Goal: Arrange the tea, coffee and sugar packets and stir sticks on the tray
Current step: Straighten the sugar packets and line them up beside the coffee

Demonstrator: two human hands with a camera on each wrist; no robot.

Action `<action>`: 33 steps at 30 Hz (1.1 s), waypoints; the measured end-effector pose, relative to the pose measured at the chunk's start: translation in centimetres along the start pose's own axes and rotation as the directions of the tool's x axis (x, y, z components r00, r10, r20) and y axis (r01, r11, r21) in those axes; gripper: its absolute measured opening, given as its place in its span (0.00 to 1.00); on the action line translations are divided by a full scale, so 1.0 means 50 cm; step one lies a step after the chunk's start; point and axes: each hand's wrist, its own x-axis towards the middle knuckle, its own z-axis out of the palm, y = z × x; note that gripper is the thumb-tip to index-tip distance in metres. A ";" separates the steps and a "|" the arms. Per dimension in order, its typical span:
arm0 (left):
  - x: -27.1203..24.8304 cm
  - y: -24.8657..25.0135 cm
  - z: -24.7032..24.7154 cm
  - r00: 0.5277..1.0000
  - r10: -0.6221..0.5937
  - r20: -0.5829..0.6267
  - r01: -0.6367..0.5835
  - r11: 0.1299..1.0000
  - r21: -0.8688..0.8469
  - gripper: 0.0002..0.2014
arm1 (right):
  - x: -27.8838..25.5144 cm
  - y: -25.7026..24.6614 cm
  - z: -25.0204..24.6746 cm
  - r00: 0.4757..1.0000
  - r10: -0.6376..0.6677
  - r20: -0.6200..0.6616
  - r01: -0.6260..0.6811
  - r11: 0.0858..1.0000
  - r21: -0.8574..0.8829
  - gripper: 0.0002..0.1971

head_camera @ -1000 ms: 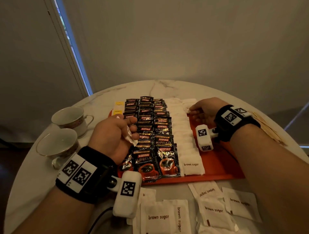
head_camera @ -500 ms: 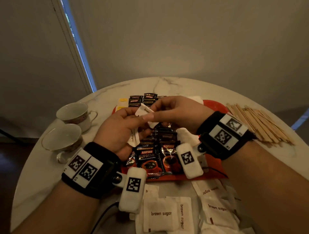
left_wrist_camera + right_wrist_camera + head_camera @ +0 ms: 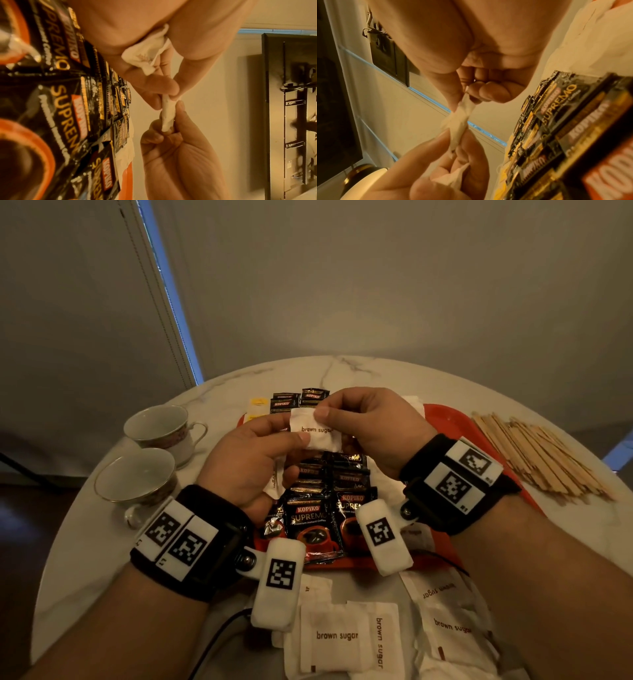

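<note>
Both hands meet above the tray: the right hand [image 3: 370, 426] pinches the top edge of a white paper brown-sugar packet [image 3: 317, 433] between thumb and forefinger, while the left hand [image 3: 250, 460] pinches the same packet's lower left corner with its thumb and fingers. Tucked under the left hand's curled fingers is a further white packet [image 3: 275, 482] (how many are bunched there I cannot tell). The shared packet hangs in the air over the orange plastic tray [image 3: 442, 419], touching nothing below it.

Judging progress, the tray looks well filled. Black foil Kopiko coffee sachets [image 3: 310, 520] lie in overlapping columns down its middle, small yellow-labelled packets [image 3: 257, 405], probably the tea, sit at the far left corner, and a column of white sugar packets [image 3: 385, 474] runs along the right of the coffee, partly hidden by the right wrist. Still off the tray are the loose white brown-sugar packets [image 3: 337, 637] spread on the round marble-look table [image 3: 85, 535] near the person, and the pile of pale wooden stir sticks [image 3: 537, 457] lying on the table just beside the tray's right edge. Two gold-rimmed porcelain teacups [image 3: 137, 477] stand to the left. So sugar placing seems partway through, with the sticks not yet begun.
</note>
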 end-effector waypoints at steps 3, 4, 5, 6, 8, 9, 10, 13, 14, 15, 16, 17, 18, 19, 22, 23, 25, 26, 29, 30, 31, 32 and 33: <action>0.002 0.000 -0.001 0.999 -0.008 -0.034 0.007 1.000 -0.021 0.04 | 0.001 0.004 -0.006 0.999 0.029 0.020 -0.029 1.000 -0.011 0.08; 0.002 0.001 0.000 0.999 -0.014 -0.043 0.013 0.999 -0.038 0.03 | 0.002 0.005 -0.008 0.998 0.051 0.045 -0.050 0.998 -0.026 0.10; 0.004 0.001 0.000 0.999 -0.019 -0.047 0.016 0.998 -0.055 0.02 | 0.002 0.004 -0.010 0.995 0.075 0.068 -0.073 0.997 -0.035 0.10; 0.005 0.001 -0.001 0.999 -0.022 -0.049 0.019 0.997 -0.070 0.02 | 0.002 0.003 -0.010 0.992 0.092 0.081 -0.090 0.995 -0.035 0.09; 0.006 0.001 0.000 0.998 -0.032 -0.053 0.027 0.995 -0.091 0.02 | 0.004 0.001 -0.012 0.990 0.108 0.087 -0.107 0.994 -0.011 0.06; 0.006 0.000 -0.001 0.998 -0.037 -0.060 0.031 0.994 -0.101 0.02 | 0.006 -0.003 -0.015 0.990 0.113 0.081 -0.114 0.993 0.009 0.03; 0.008 -0.001 -0.002 0.997 -0.041 -0.069 0.033 0.993 -0.111 0.03 | 0.007 -0.004 -0.021 0.991 0.120 0.061 -0.122 0.992 0.040 0.02; 0.015 -0.004 -0.006 0.995 -0.043 -0.090 0.031 0.990 -0.135 0.07 | 0.029 0.006 -0.074 0.975 0.186 -0.124 -0.160 0.969 0.190 0.06; 0.017 -0.006 -0.008 0.995 -0.042 -0.095 0.028 0.989 -0.145 0.08 | 0.042 0.016 -0.104 0.952 0.222 -0.210 -0.175 0.960 0.218 0.07; 0.019 -0.007 -0.008 0.995 -0.039 -0.095 0.023 0.987 -0.159 0.09 | 0.056 0.026 -0.134 0.921 0.262 -0.289 -0.201 0.954 0.222 0.08; 0.021 -0.009 -0.009 0.995 -0.034 -0.090 0.018 0.985 -0.172 0.10 | 0.069 0.043 -0.167 0.886 0.306 -0.347 -0.247 0.947 0.205 0.08; 0.022 -0.010 -0.009 0.996 -0.029 -0.087 0.013 0.983 -0.183 0.11 | 0.082 0.062 -0.197 0.851 0.353 -0.388 -0.303 0.935 0.186 0.09; 0.024 -0.012 -0.009 0.996 -0.023 -0.087 0.006 0.981 -0.192 0.11 | 0.091 0.083 -0.226 0.819 0.396 -0.416 -0.363 0.918 0.158 0.08; 0.025 -0.012 -0.010 0.996 -0.017 -0.089 -0.001 0.980 -0.199 0.12 | 0.096 0.103 -0.247 0.791 0.439 -0.426 -0.426 0.895 0.133 0.04; 0.028 -0.012 -0.010 0.996 -0.008 -0.093 -0.013 0.977 -0.214 0.14 | 0.110 0.158 -0.288 0.714 0.526 -0.462 -0.573 0.818 0.045 0.15; 0.028 -0.012 -0.010 0.996 -0.009 -0.092 -0.012 0.974 -0.228 0.15 | 0.111 0.164 -0.290 0.706 0.518 -0.483 -0.588 0.809 0.008 0.14; 0.028 -0.010 -0.009 0.997 -0.018 -0.081 -0.004 0.963 -0.269 0.15 | 0.112 0.166 -0.290 0.702 0.508 -0.499 -0.617 0.784 -0.070 0.11; 0.026 -0.009 -0.008 0.997 -0.023 -0.072 0.001 0.958 -0.288 0.14 | 0.113 0.166 -0.290 0.706 0.506 -0.496 -0.619 0.781 -0.084 0.11; 0.024 -0.007 -0.008 0.998 -0.035 -0.055 0.016 0.950 -0.311 0.12 | 0.111 0.155 -0.279 0.720 0.508 -0.473 -0.614 0.783 -0.095 0.11; 0.023 -0.007 -0.008 0.998 -0.039 -0.054 0.020 0.951 -0.309 0.12 | 0.111 0.151 -0.276 0.724 0.507 -0.467 -0.617 0.779 -0.112 0.09; 0.023 -0.007 -0.008 0.998 -0.041 -0.053 0.023 0.951 -0.307 0.12 | 0.109 0.146 -0.270 0.732 0.505 -0.458 -0.618 0.775 -0.134 0.07; 0.023 -0.007 -0.007 0.998 -0.044 -0.052 0.026 0.952 -0.306 0.12 | 0.111 0.145 -0.269 0.744 0.496 -0.449 -0.611 0.776 -0.156 0.06; 0.023 -0.007 -0.006 0.998 -0.046 -0.051 0.028 0.951 -0.307 0.12 | 0.113 0.147 -0.268 0.758 0.484 -0.438 -0.602 0.778 -0.180 0.07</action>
